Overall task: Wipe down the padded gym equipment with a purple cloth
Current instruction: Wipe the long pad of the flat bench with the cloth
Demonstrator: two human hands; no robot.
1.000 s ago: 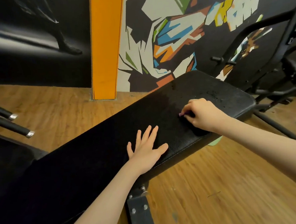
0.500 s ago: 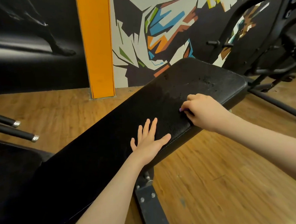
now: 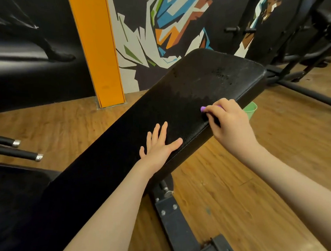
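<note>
A long black padded bench (image 3: 187, 89) runs from the lower left up to the right, with a damp-looking patch and dark specks near its far end. My left hand (image 3: 160, 144) lies flat on the pad with fingers spread. My right hand (image 3: 227, 120) is curled at the pad's near edge and grips a purple cloth (image 3: 203, 109). Only a small purple tip shows past the fingers; the hand hides the rest.
The bench's metal frame (image 3: 175, 220) stands on a wooden floor. Two black bars with silver caps (image 3: 28, 154) stick in from the left. A green container (image 3: 251, 109) sits behind the bench. An orange pillar (image 3: 97, 52), a mural wall and black machine tubing (image 3: 303, 91) lie beyond.
My right hand with the cloth has slid along the pad toward me and to its near edge. My left hand stays flat on the pad. The view has shifted a little.
</note>
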